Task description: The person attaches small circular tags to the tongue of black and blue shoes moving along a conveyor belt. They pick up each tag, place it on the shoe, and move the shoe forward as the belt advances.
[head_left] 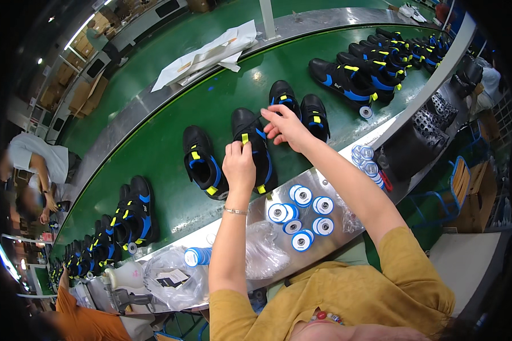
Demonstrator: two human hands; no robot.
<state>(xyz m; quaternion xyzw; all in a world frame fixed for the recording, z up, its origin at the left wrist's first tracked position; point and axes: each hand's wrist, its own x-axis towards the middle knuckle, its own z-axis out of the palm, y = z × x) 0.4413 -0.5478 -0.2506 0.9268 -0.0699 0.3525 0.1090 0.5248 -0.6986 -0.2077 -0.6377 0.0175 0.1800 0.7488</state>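
Observation:
A black shoe with blue trim and yellow tabs lies on the green belt in front of me. My left hand is closed at its opening, fingertips pinching the yellow tab. At the shoe's upper right side, my right hand has its fingertips on a thin black strap; the exact grip is partly hidden. A matching shoe sits just left. Another pair, a far shoe and a near shoe, stands beyond and beside my right hand.
Several blue-rimmed white discs lie on the metal ledge, beside clear plastic bags. More discs are stacked at left and right. Rows of shoes line the belt both ways. White sheets rest on its far edge. Other people work at left.

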